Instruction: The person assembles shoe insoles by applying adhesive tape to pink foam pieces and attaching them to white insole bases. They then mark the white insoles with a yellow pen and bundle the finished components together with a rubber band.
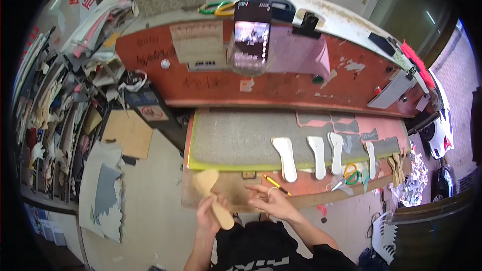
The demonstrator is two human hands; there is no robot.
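"Holding what, left hand [212, 212]?"

"Tan sole [205, 181], one broad end up and to the far side, the other toward the person's lap. Fingers pinching its narrow middle. Held at the tabletop's near edge, left part."

"And the right hand [275, 205]?"

"Just right of the sole, apart from it. Index finger stretched left, the others loosely bent; nothing seen in its grip. Pale band on one finger."

"What's on the tabletop [301, 186]?"

"Yellow-and-black pen [277, 184], slanting, just beyond the right hand. Behind it a grey sheet [233, 135], yellow-green along its left and near edges. Four white soles [284, 156] in a row over its right half, narrowest one farthest right. Scissors [350, 171] between the third and fourth, near side."

"Far side?"

"Red panel [201, 85], papers on it, lit phone [251, 40] at its upper middle."

"Left?"

"Rack [47, 115], packed with sheets and scraps."
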